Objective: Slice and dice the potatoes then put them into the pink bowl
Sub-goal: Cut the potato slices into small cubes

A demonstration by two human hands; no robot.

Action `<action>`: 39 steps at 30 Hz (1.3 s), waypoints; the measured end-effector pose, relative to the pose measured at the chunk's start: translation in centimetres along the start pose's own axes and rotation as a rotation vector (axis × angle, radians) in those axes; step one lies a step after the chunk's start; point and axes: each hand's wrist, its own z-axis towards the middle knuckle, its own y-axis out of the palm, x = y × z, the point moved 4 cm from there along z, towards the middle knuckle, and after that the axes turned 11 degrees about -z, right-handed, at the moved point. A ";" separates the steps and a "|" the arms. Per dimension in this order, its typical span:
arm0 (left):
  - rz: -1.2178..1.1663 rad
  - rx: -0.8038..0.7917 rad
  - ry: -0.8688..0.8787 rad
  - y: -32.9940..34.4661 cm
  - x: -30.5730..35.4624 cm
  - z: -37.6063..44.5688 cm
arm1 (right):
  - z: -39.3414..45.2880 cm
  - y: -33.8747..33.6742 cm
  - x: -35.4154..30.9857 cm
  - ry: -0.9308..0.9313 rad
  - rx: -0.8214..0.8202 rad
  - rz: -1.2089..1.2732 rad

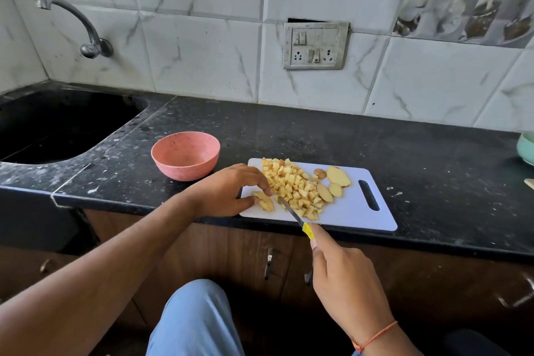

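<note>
A white cutting board [355,211] lies at the counter's front edge. A heap of diced potato [294,186] covers its middle, and three uncut slices [337,176] lie to the right of the heap. My left hand [228,189] pinches a cut potato piece [265,201] at the board's left end. My right hand [344,280] grips a yellow-handled knife [291,212], its tip on the board just right of that piece. The pink bowl [185,157] stands empty to the left of the board.
A black sink [52,124] with a wall tap [83,26] is sunk into the counter at far left. A pale green bowl [526,149] shows at the right edge. A switch socket plate [315,46] is on the tiled wall. Cabinet doors run below the counter.
</note>
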 end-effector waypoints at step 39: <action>-0.321 0.449 -0.335 2.5 -1.7 -3.3 | 2.2 0.8 -4.0 -0.071 0.047 -0.274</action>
